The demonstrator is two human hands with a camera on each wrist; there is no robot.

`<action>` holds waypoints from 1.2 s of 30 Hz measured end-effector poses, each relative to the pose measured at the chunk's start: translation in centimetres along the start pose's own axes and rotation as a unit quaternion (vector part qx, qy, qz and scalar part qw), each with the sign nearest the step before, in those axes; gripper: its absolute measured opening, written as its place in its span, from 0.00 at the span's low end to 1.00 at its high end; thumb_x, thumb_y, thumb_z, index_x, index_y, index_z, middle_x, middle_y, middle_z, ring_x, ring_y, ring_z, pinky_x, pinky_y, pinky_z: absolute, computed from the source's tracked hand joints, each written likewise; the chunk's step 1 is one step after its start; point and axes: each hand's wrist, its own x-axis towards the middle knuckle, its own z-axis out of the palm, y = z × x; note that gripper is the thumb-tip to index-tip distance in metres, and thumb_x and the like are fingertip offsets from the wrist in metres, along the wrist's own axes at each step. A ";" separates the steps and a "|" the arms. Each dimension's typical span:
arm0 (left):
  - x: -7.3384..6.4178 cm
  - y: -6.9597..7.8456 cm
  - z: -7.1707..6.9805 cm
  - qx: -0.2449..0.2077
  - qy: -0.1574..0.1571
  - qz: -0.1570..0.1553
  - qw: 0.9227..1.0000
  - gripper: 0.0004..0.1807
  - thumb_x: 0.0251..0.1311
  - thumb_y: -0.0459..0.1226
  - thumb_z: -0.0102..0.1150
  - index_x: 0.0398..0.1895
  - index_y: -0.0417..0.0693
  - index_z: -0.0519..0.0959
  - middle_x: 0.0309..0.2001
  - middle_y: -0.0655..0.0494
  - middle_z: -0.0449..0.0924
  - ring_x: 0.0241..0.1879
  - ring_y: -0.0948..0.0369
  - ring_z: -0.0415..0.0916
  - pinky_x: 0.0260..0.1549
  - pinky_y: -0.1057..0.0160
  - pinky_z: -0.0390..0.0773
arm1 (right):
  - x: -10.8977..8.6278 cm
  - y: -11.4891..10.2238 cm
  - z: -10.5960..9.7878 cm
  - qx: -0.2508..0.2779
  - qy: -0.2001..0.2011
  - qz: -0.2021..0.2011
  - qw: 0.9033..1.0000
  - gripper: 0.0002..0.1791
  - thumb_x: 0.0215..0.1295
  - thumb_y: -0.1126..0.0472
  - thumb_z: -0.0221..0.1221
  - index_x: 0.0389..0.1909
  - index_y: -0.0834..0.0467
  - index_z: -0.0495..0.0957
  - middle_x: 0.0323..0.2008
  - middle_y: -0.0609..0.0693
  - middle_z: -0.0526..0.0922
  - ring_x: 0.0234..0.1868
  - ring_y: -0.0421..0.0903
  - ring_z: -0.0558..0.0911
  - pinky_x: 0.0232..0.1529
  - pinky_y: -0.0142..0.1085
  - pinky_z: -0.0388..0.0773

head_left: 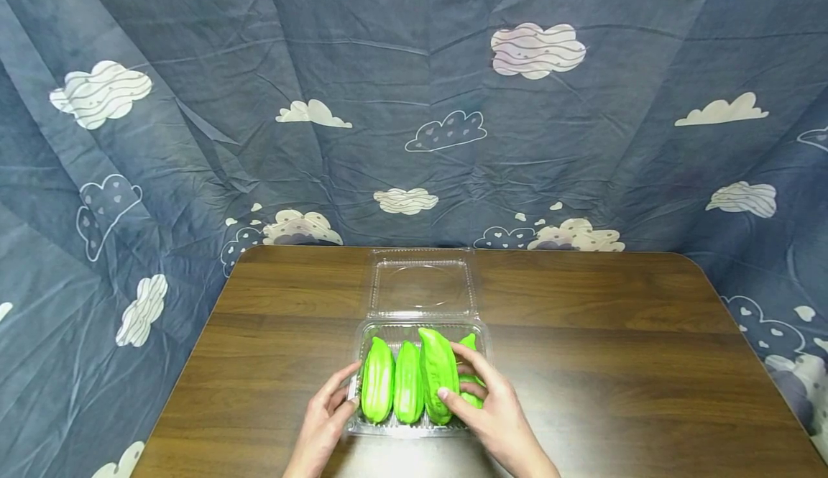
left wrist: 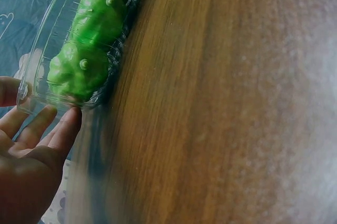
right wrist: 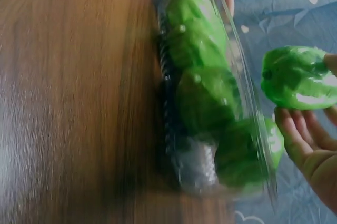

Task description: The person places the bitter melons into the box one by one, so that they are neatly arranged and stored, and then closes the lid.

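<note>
A clear plastic clamshell container (head_left: 422, 431) lies with its lid folded back. Inside sit several shiny, bright green ridged fruits, among them one at the left (head_left: 378, 381) and another beside it (head_left: 407, 383). My right hand (head_left: 494, 410) holds one more green fruit (head_left: 438, 377) between thumb and fingers, raised above the container in the right wrist view. That held fruit partly covers the one on the right (head_left: 471, 390). At the container's left side, my left hand (head_left: 323, 417) grips the rim, with fingertips against the outer wall in the left wrist view.
The container stands on a brown wood-grain table (head_left: 259, 363). Its open lid (head_left: 423, 284) reaches back to the table's far edge. Behind the table hangs a blue cloth (head_left: 388, 162) with cloud prints.
</note>
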 end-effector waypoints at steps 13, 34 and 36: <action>-0.1 -0.1 0.0 -0.004 0.002 0.003 1.000 0.32 0.58 0.23 0.52 0.69 0.43 0.68 0.60 0.36 0.74 0.55 0.53 0.75 0.50 0.66 0.73 | 1.3 -0.6 2.2 -0.148 0.042 0.054 0.987 0.34 0.53 0.56 0.73 0.62 0.51 0.73 0.49 0.52 0.78 0.43 0.46 0.82 0.43 0.35 0.80; -0.1 0.0 0.0 0.002 -0.003 0.003 1.000 0.32 0.58 0.23 0.52 0.69 0.43 0.68 0.57 0.37 0.76 0.54 0.53 0.76 0.50 0.66 0.73 | 1.9 0.5 5.0 -0.324 0.085 -0.003 0.942 0.32 0.56 0.54 0.69 0.61 0.55 0.74 0.50 0.47 0.78 0.34 0.39 0.78 0.32 0.33 0.75; -0.1 0.0 0.1 0.001 -0.004 0.003 1.000 0.32 0.58 0.23 0.52 0.69 0.42 0.68 0.56 0.36 0.77 0.54 0.53 0.76 0.49 0.66 0.73 | 1.9 0.5 5.1 -0.323 0.089 -0.012 0.942 0.31 0.56 0.56 0.69 0.61 0.56 0.74 0.53 0.48 0.78 0.37 0.40 0.79 0.36 0.35 0.76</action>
